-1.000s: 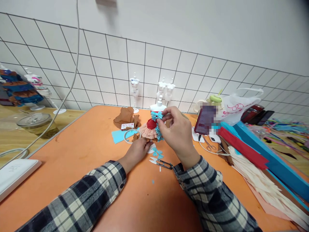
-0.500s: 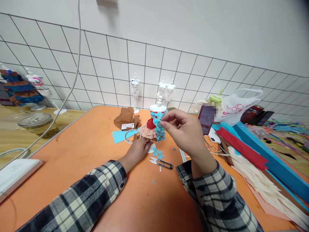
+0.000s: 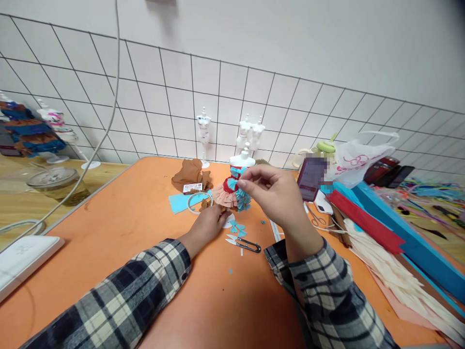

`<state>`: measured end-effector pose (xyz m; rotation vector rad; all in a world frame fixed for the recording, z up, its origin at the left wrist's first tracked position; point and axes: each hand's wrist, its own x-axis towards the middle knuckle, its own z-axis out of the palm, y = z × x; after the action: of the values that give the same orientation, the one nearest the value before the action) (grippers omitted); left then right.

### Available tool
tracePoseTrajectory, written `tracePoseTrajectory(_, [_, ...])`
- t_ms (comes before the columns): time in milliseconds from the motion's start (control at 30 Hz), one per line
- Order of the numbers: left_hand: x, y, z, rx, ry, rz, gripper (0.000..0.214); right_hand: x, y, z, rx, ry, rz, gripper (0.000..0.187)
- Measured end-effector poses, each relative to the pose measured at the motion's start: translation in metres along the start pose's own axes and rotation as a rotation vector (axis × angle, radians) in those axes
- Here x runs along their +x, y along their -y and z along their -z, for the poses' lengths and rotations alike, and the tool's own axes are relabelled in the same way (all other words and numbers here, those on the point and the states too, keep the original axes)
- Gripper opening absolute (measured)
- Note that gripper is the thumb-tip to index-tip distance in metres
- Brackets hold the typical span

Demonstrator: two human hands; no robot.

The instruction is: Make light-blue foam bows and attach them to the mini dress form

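Observation:
A small white mannequin [image 3: 242, 160] stands on the orange table [image 3: 145, 242], dressed in red, pink and turquoise paper ruffles [image 3: 232, 191]. My left hand [image 3: 208, 224] rests closed at the foot of the mannequin, gripping its base. My right hand [image 3: 276, 194] is raised beside the dress, thumb and forefinger pinched at a turquoise bow on its front. Two loose turquoise bows [image 3: 237, 228] and a pair of thread snips [image 3: 244, 243] lie just in front of the mannequin.
A tape roll [image 3: 199, 201], blue paper and brown crepe [image 3: 191, 174] lie left of the dress. Sheets of red, blue and cream paper [image 3: 381, 232] are stacked on the right, with a phone [image 3: 311, 178] and a plastic bag [image 3: 358, 157] behind. Bare mannequins [image 3: 204, 127] stand by the wire grid.
My right hand drew back to the right off the dress front, uncovering the ruffles, and now pinches at the bow near its top. The left hand stayed at the base.

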<state>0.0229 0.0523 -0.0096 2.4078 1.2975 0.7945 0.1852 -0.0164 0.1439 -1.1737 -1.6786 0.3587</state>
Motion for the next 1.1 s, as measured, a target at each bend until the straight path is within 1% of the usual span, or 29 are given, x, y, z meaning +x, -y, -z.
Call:
tracePoseTrajectory(100, [-0.001, -0.001, 0.001, 0.004, 0.007, -0.003, 0.023, 0.001, -0.001, 0.0, -0.06, -0.141, 0.028, 0.007])
tracePoseTrajectory(133, [-0.001, -0.001, 0.001, 0.005, 0.01, -0.004, 0.024, 0.003, -0.003, -0.001, -0.082, -0.162, 0.028, 0.006])
tracePoseTrajectory(233, [-0.001, -0.001, 0.002, 0.01, 0.014, -0.007, 0.024, 0.006, -0.011, -0.005, -0.122, -0.157, 0.011, 0.006])
tracePoseTrajectory(367, [-0.001, -0.002, 0.002, 0.013, 0.019, -0.006, 0.024, 0.006, -0.013, -0.006, -0.205, -0.204, 0.036, 0.005])
tracePoseTrajectory(533, [-0.001, -0.002, 0.003, 0.011, 0.015, -0.024, 0.023, 0.004, -0.007, 0.001, -0.161, -0.119, 0.044, 0.006])
tracePoseTrajectory(600, [-0.001, -0.002, 0.004, 0.009, 0.012, -0.031, 0.022, 0.004, -0.007, 0.002, -0.165, -0.115, 0.048, 0.006])
tracePoseTrajectory(733, [-0.001, -0.002, 0.004, 0.007, 0.008, -0.033, 0.022, 0.005, -0.011, 0.0, -0.245, -0.16, 0.072, 0.004])
tracePoseTrajectory(867, [0.0, -0.001, 0.003, 0.003, 0.007, -0.034, 0.022, 0.004, -0.013, -0.004, -0.25, -0.155, 0.083, 0.005])
tracePoseTrajectory(1100, [0.0, -0.003, 0.003, -0.019, 0.018, -0.022, 0.023, 0.001, -0.013, -0.007, -0.328, -0.22, 0.093, 0.008])
